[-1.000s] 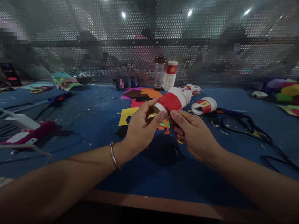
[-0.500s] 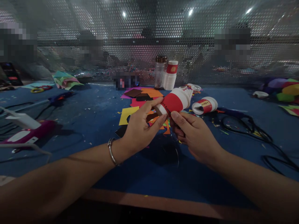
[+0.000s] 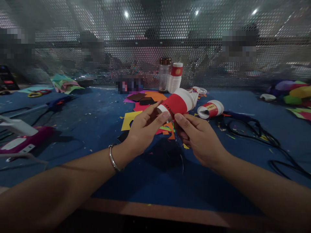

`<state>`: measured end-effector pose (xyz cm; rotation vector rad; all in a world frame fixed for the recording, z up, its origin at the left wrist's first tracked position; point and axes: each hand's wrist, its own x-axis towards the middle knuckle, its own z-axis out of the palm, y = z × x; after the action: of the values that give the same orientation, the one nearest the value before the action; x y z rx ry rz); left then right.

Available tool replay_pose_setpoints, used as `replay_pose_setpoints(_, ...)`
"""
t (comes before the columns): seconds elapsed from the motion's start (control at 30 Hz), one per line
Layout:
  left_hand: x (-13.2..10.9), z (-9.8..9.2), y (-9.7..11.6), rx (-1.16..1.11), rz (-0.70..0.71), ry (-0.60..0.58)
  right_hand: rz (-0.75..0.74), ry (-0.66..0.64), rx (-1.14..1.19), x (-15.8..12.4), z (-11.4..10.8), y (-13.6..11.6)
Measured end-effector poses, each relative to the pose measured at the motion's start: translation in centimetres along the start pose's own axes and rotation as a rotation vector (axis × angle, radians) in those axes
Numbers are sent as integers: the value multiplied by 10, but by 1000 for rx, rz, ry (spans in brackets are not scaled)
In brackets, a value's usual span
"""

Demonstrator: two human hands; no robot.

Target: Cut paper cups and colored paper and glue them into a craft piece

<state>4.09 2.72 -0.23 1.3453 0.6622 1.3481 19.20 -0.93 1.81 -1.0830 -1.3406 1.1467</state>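
Observation:
A white paper cup with a red band [image 3: 178, 103] is held on its side above the blue table [image 3: 97, 129]. My left hand [image 3: 143, 129] pinches its narrow end between thumb and fingers; a metal bangle sits on that wrist. My right hand [image 3: 196, 137] grips the cup from below, thumb against the red band, fingers curled. Under the hands lie coloured paper scraps [image 3: 167, 129] and a yellow sheet [image 3: 130, 119].
A second red-banded cup [image 3: 210, 109] lies on its side to the right. A clear jar [image 3: 164, 75] and a cup stack [image 3: 175, 77] stand by the perforated screen. Black cables [image 3: 255, 129] run right. A purple glue gun [image 3: 23, 139] lies left, scissors [image 3: 39, 94] far left.
The cup and both hands have shifted slightly to the left and turned a little; the grip of both hands stays the same.

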Motion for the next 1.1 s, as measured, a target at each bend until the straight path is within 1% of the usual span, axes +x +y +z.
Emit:
replay_pose_setpoints(0.1, -1, 0, 0, 35, 9, -12, 4, -4, -17, -1, -1, 2)
replay_pose_setpoints(0.2, -3, -1, 2, 118, 27, -29, 1, -11, -40, -1, -2, 2)
replay_pose_setpoints(0.5, -7, -5, 4, 381, 140, -62, 1, -13, -60, -3, -2, 2)
replay_pose_setpoints(0.67, -8, -5, 6, 631, 288, -21, 24, -5, -40, -4, -2, 2)
replay_pose_setpoints(0.77, -9, -4, 7, 736, 374, -8, 29, -4, -27, -4, -2, 2)
replay_pose_setpoints(0.83, -10, -4, 9, 715, 382, -8, 23, -5, -17, -4, -2, 1)
replay_pose_setpoints(0.87, -10, -3, 9, 673, 362, -10, 15, -6, -14, -4, -2, 1)
replay_pose_setpoints(0.93, -10, -2, 9, 539, 281, -9, -4, -5, -20, -3, -1, 1)
replay_pose_setpoints(1.03, -8, 1, 6, 308, 120, 30, -18, -5, -56, -1, -1, 1)
replay_pose_setpoints(1.1, -5, 2, 2, 174, 54, 34, -17, -11, -73, 0, -1, 1)
